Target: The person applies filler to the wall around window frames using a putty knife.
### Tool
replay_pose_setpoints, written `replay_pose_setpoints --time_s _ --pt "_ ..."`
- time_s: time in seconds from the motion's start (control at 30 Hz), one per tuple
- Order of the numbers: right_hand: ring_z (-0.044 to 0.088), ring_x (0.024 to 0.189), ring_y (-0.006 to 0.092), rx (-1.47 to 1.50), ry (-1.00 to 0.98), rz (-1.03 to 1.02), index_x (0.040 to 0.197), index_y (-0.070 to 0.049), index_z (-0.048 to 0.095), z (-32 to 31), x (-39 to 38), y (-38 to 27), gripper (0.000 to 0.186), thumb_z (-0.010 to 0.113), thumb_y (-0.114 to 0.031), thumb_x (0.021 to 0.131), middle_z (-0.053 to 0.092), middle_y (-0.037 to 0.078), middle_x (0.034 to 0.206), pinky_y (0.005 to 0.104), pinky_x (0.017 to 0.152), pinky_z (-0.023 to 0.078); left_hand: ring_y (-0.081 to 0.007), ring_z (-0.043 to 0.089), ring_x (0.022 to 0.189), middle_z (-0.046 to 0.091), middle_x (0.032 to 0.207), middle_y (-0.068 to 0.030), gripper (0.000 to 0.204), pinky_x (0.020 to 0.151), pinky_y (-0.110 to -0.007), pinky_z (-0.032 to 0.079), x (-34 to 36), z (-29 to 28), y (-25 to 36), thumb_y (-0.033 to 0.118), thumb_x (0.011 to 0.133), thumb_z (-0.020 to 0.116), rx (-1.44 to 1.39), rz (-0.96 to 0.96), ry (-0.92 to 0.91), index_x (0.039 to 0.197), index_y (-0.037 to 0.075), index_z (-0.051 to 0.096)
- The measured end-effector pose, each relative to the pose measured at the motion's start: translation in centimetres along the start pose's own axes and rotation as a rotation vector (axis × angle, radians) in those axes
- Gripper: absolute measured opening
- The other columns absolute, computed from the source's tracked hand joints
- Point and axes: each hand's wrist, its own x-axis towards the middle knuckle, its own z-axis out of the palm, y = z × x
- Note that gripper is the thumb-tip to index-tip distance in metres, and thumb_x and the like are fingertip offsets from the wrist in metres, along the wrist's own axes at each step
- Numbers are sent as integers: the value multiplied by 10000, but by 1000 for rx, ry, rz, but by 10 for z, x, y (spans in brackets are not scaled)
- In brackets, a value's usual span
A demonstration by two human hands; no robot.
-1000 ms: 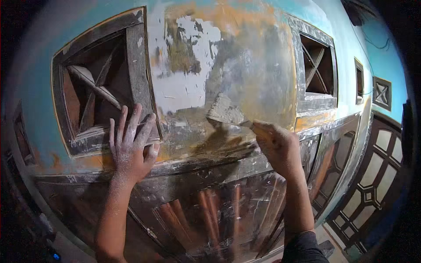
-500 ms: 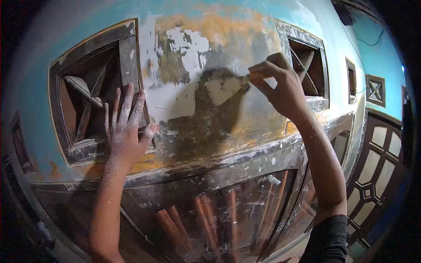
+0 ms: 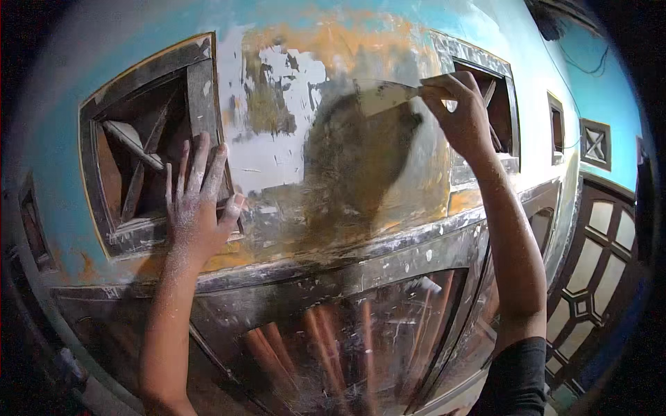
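My right hand (image 3: 458, 111) is raised beside the right vent window and closed in a pinch. It grips a putty knife (image 3: 387, 96) by its narrow end. The wide, thin blade points left, lying close to or against the wall (image 3: 277, 163); I cannot tell whether it touches. White filler, grey-brown bare areas and orange patches cover this part of the wall, and a dark shadow falls under the blade. My left hand (image 3: 198, 208), dusted with white powder, rests open with spread fingers on the lower right corner of the left vent frame (image 3: 201, 87).
A wooden ledge (image 3: 354, 249) runs under the patchy wall, above a dark glass pane (image 3: 347, 347) that shows reddish strips. The right vent window (image 3: 515, 111) has crossed slats. Further right stand a panelled door (image 3: 593, 277) and a small vent (image 3: 595, 144) in the turquoise wall.
My right hand has moved up and a little to the right with the putty knife, and more of the blade shows. My left hand has stayed in place.
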Motion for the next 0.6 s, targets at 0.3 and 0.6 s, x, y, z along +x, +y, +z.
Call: replay_pose_setpoints --time_s 0.3,0.6 --pt "696 994 204 -144 -1 -7 1096 -185 764 0 34 -39 190 752 -275 929 671 9 1096 369 846 549 -362 183 1569 234 1702 -96 678 1241 -618 111 28 1 -19 273 953 580 5 -2 46 1592 162 382" --pt "696 973 219 -90 -26 49 1087 -190 766 -3 31 -40 188 752 -280 923 676 8 1062 391 816 549 -304 146 1583 194 1717 -36 622 1248 -633 70 113 0 -50 303 1036 478 209 16 89 1623 192 305"
